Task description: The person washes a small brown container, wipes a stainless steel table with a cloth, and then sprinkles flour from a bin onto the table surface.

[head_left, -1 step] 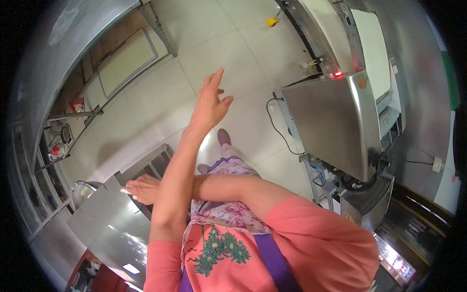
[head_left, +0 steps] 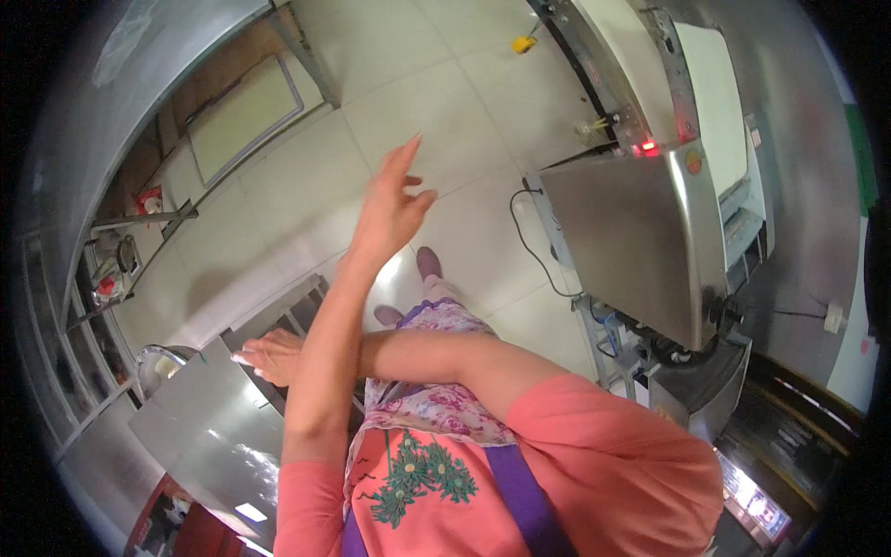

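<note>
My left hand [head_left: 392,209] is stretched out over the tiled floor, fingers apart and holding nothing that I can see. Its forearm crosses above my right forearm. My right hand [head_left: 271,356] reaches out to the left beneath it, beside the edge of a shiny steel tabletop [head_left: 200,418]. The right fingers look loosely extended, with a whitish spot at one fingertip that is too small to make out. A floral apron [head_left: 436,408] with purple straps covers my front.
On the right stands a steel machine [head_left: 622,246] with a red light, a pale belt and a black cable [head_left: 520,237]. Shelving [head_left: 139,223] and a pale board [head_left: 243,121] line the left. A metal bowl [head_left: 148,371] sits by the tabletop. A yellow object [head_left: 523,45] is near the machine's far end.
My left hand has shifted slightly to the left and nearer to me. The right hand has barely moved, its fingertips a touch higher and further right.
</note>
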Available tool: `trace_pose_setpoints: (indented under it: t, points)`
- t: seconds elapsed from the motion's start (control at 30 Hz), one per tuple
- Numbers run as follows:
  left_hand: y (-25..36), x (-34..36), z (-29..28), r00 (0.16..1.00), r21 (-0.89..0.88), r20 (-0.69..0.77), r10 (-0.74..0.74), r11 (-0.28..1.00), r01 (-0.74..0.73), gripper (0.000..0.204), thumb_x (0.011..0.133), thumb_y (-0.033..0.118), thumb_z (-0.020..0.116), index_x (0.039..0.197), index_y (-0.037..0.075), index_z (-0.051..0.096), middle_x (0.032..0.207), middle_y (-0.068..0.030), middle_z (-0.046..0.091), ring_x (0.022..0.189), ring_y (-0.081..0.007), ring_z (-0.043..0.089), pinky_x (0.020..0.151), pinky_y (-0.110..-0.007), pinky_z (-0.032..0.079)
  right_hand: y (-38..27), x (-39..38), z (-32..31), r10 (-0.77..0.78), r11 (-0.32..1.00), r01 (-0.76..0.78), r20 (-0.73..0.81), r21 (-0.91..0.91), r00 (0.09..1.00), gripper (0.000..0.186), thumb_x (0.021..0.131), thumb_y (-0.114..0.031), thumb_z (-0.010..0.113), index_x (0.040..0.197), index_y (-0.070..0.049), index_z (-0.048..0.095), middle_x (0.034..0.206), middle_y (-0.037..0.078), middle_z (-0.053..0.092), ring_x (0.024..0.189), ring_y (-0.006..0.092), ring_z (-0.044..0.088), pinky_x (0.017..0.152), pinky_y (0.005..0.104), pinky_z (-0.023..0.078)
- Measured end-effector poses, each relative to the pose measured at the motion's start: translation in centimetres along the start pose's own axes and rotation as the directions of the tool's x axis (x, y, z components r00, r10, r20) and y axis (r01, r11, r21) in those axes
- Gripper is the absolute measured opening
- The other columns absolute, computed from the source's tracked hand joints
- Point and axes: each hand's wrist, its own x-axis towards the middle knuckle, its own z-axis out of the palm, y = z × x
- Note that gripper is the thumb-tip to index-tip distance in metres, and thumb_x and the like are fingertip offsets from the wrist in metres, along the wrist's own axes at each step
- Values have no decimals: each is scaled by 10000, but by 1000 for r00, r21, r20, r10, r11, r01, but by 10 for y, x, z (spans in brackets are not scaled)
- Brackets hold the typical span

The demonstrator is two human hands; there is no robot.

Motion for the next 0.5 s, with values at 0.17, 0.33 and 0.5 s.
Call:
trace_pose_setpoints:
  t: [0.17, 0.33, 0.5]
  points:
    - [-3, -71, -131, 918, -275, -391, -71, 961, -42, 277, 766, 10, 635, 1038, -5, 586, 979, -124, 602, 790, -189, 598, 685, -274, 482, -8, 69, -35, 24, 1000, -25, 231, 0, 973, 374, 827, -179, 525, 1165, -21, 536, 1007, 195, 608, 909, 307, 609, 765, 434, 488]
    - [-14, -135, -208, 703, -62, -708, 59, 987, -145, 64, 750, -13, 643, 813, -8, 631, 728, -79, 621, 666, -163, 595, 612, -253, 466, -7, 149, -24, 38, 992, -62, 207, 111, 978, 301, 826, -146, 540, 1092, -8, 574, 912, 170, 634, 764, 268, 627, 650, 388, 508]
    - [-104, -230, -266, 292, -153, -938, -187, 979, 135, 46, 797, 9, 635, 835, -17, 636, 717, -40, 617, 654, -87, 567, 588, -220, 457, -17, 230, 17, 303, 431, -591, 508, 682, 806, 232, 830, -78, 565, 1034, 32, 571, 843, 147, 645, 614, 210, 620, 510, 322, 507]
